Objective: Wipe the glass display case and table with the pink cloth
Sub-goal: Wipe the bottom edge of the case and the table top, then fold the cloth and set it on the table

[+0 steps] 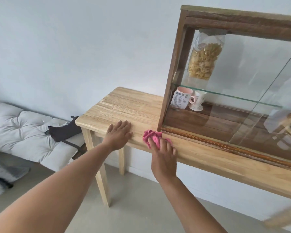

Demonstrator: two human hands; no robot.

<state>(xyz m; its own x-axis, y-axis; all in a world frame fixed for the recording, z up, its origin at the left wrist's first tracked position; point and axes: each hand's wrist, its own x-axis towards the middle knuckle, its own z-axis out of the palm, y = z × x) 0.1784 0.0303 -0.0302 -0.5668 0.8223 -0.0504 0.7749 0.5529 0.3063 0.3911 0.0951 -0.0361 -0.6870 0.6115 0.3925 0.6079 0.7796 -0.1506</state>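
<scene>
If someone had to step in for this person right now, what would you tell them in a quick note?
Left hand: open, flat on the table near its front edge.
Right hand: pressing the bunched pink cloth on the table's front edge, by the case corner.
Case stands on the table's right part; mugs and a snack bag are inside.
Done: cannot tell what has been wiped.
Left: probably the bare tabletop on the left, and check the glass.

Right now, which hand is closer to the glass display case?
Right. The right hand presses the pink cloth on the table by the glass display case front corner; the left hand lies flat farther left.
</scene>
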